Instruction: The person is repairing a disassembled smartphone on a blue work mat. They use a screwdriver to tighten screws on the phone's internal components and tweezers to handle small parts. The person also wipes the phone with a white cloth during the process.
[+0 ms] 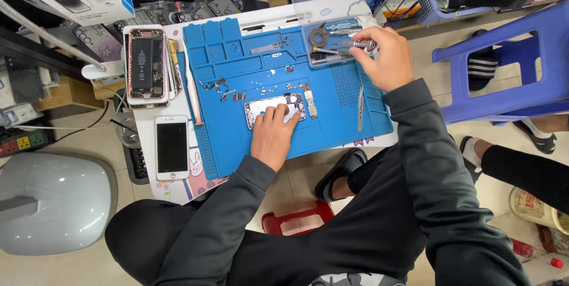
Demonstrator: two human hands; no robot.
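1. Blue repair mat [249,149] on small white table [148,138], boxes behind
2. My L hand [274,135] flat on opened phone [274,108], mat centre, fingers spread, no grasp
3. My R hand [382,58] pinching silver screwdriver [363,44] over clear parts tray [332,25]

Your two bare hands, left hand [274,135] at nine o'clock of right hand [382,58], long dark charcoal sleeves bunched at your wrists, matching dark trousers, black open sandal on your foot at six o'clock
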